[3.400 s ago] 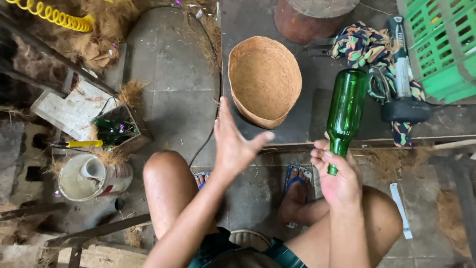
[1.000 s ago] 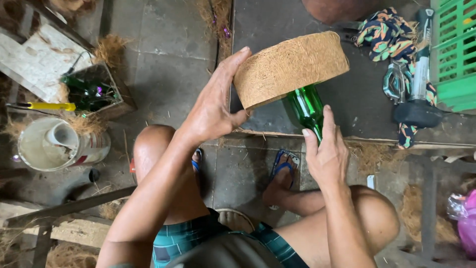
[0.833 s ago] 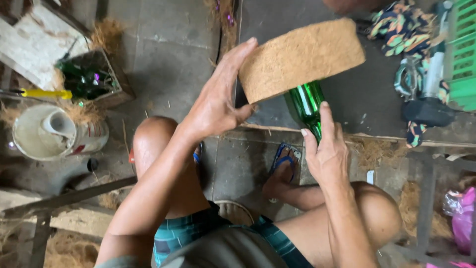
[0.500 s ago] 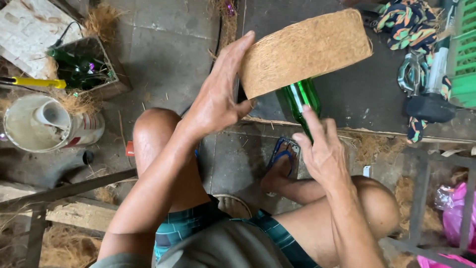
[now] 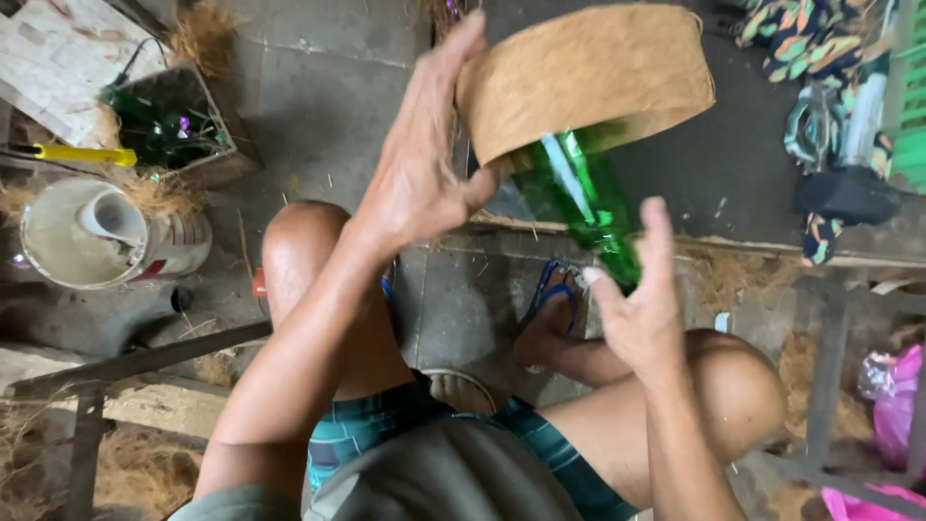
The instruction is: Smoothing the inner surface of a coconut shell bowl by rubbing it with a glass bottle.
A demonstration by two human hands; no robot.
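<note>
1. The green bottle point(image 5: 579, 198) lies on a diagonal at upper centre, its base inside the coir pot point(image 5: 588, 72) and its neck pointing to the lower right.
2. The left hand point(image 5: 424, 164) clasps the pot's left wall; the right hand point(image 5: 637, 309) grips the bottle neck.
3. Bare dark board point(image 5: 743, 145) lies to the right.

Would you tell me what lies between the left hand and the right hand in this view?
In the head view, the green glass bottle lies between the left hand and right hand, its upper end under the coir-fibre bowl.

Rough, matt coir-fibre bowl point(image 5: 588, 77) over a glossy, smooth green glass bottle point(image 5: 584, 207)
</note>
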